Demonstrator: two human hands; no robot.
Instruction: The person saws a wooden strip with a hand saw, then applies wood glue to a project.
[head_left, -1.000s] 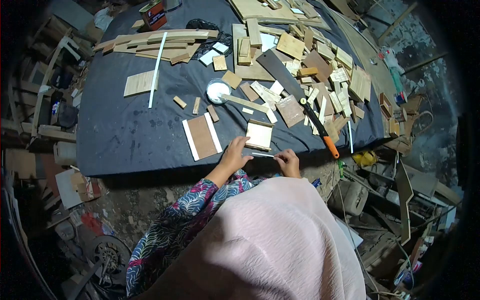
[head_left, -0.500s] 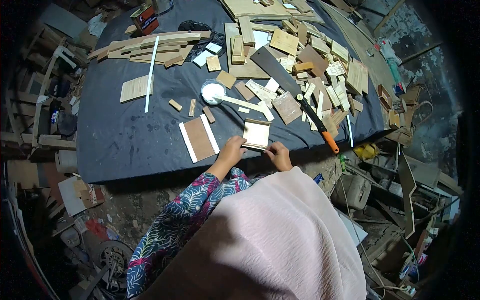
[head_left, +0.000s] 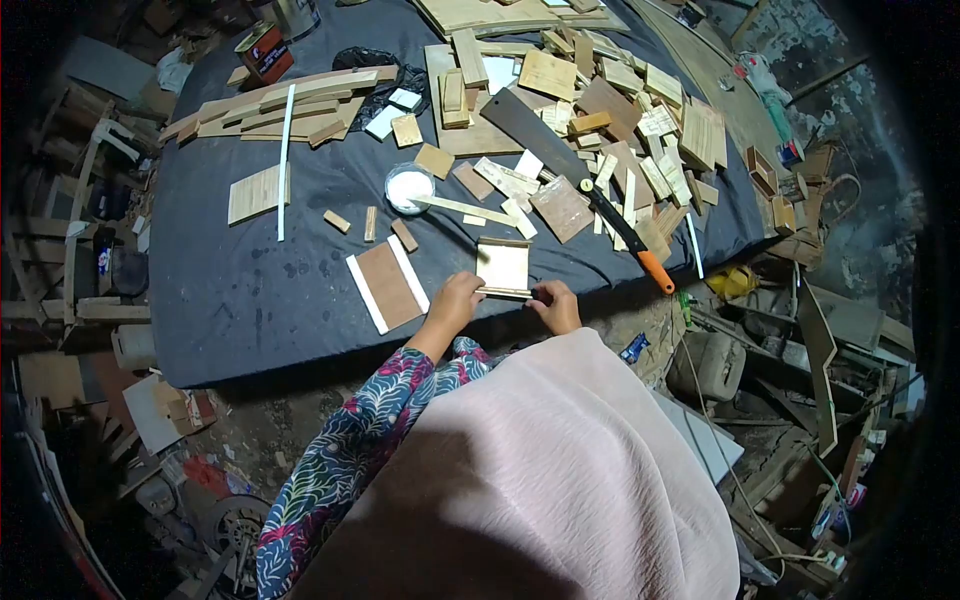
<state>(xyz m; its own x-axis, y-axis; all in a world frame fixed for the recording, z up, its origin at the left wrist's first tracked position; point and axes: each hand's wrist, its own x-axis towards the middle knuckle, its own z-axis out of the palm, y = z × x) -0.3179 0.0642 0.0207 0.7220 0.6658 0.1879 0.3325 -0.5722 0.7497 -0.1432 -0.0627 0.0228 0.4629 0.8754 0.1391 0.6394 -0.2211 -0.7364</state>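
A small pale wooden panel (head_left: 502,262) with a raised strip along its far edge lies near the table's front edge. Along its near edge runs a thin wooden strip (head_left: 505,293). My left hand (head_left: 456,302) pinches the strip's left end, while the fingers of my right hand (head_left: 557,308) close on its right end. Whether the strip touches the panel all along is too small to tell. Left of my hands lies a brown panel (head_left: 388,287) with white strips down two sides. Beyond sits a tub of white paste (head_left: 409,188), a flat wooden stick (head_left: 468,208) resting on its rim.
A handsaw (head_left: 540,137) with an orange-ended handle lies right of centre, among piled wood offcuts (head_left: 640,120). Long wooden slats (head_left: 290,100), a white strip (head_left: 286,165) and a red can (head_left: 264,54) are at the left. Dark cloth (head_left: 250,320) covers the table.
The view has shifted slightly, so most table items appear further left. Both hands stay at the panel's near edge, and the thin strip between them shows more plainly.
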